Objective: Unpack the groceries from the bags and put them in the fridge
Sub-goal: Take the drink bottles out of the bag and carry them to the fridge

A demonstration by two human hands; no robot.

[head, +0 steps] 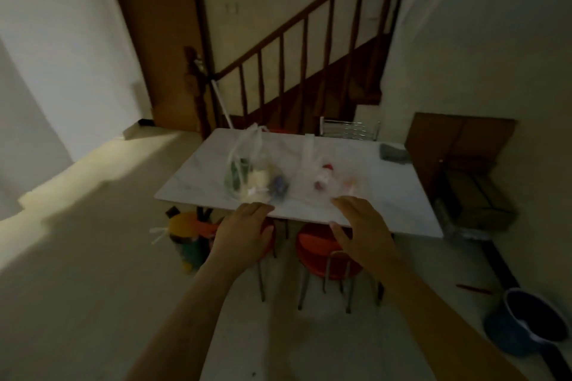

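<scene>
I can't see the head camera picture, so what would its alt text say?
Two bare hands, left hand and right hand, reach open and empty toward two clear plastic grocery bags on a white table. Red stools stand beneath it, and a wooden staircase rises behind in the dim room.

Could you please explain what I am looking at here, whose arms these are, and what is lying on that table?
This is one picture from a wide-angle camera worn on a person's head, looking forward and down. The two bare arms are that person's own. The left hand and right hand reach, open and empty, toward the near edge of a white rectangular table. On it lie two clear plastic grocery bags: the left bag shows green, pale and dark items, the right bag red and pink ones; blur hides what they are. Round red stools stand underneath. No fridge is visible.
</scene>
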